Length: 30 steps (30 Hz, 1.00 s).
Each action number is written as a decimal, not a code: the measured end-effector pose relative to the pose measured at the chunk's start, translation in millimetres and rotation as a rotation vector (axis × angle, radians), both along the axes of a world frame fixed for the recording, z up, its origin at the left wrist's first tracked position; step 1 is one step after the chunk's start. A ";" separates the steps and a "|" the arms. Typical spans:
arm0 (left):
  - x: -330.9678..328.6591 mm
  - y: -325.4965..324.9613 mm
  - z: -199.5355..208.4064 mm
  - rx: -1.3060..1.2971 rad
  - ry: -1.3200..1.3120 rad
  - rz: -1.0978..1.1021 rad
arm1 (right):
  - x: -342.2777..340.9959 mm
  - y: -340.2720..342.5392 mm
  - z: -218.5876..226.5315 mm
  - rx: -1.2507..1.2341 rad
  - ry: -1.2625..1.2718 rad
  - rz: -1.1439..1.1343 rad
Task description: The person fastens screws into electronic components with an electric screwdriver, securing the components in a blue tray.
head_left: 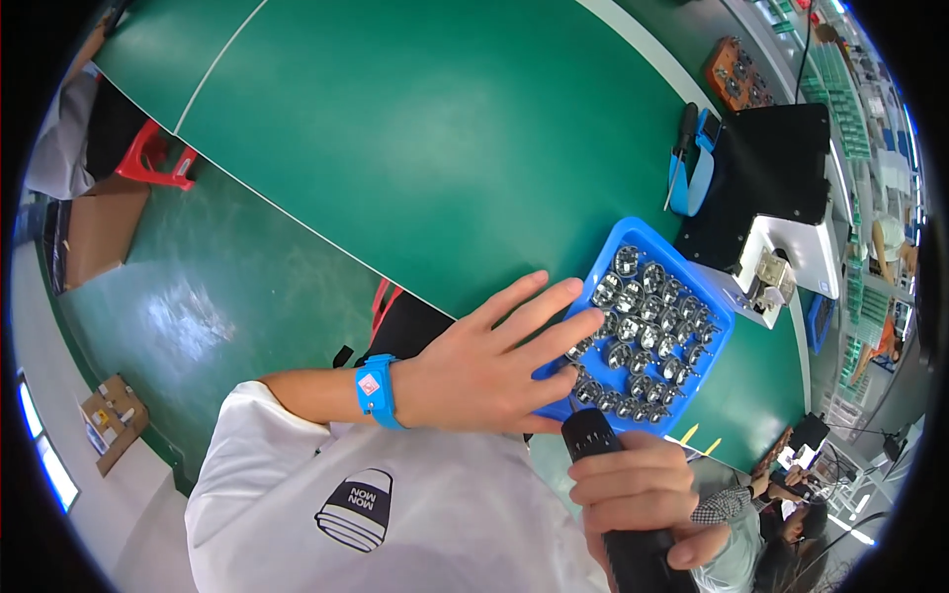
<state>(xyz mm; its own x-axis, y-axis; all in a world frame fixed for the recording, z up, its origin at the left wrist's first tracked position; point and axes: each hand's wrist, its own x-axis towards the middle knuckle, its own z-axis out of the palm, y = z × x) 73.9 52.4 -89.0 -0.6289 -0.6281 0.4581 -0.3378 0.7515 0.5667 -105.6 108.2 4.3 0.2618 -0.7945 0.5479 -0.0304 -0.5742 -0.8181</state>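
Note:
My left hand (479, 366), a blue wrist strap (376, 389) on its wrist, has its fingers spread over the left side of a blue tray (727, 321). The tray holds many small round metal parts (647, 336) with thin pins. Wrapped round a black electric screwdriver (591, 433), my right hand (638, 489) is at the tray's near edge. The driver's tip points up and left, close to my left thumb. What lies beneath my left palm and thumb is hidden.
The tray rests on a green table (425, 138). Right of it stands a black and white machine (761, 178). Beyond lie a hand screwdriver (684, 133), a blue strap (698, 183) and an orange fixture (739, 74). A red stool (153, 158) is at far left; other people sit nearby.

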 end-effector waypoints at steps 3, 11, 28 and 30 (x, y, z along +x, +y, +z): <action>1.3 -3.0 0.9 0.024 -0.019 -0.002 | -8.6 -0.8 4.1 0.207 -0.013 0.055; -0.6 -0.9 -0.3 0.031 -0.046 0.034 | -36.2 -17.1 8.7 0.447 -0.052 0.380; -2.9 0.5 1.7 0.020 -0.018 0.057 | -30.4 -45.9 -22.2 0.039 -0.025 0.711; -3.7 1.0 0.5 0.015 -0.014 0.060 | -24.5 -49.2 -28.6 -0.186 -0.201 0.699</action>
<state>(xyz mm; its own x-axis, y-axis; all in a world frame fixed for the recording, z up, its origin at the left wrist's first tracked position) 70.2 53.4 -88.4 -0.5965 -0.6714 0.4398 -0.3902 0.7214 0.5721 -130.2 59.0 -24.3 0.5523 -0.3692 0.7475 0.5318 -0.5344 -0.6569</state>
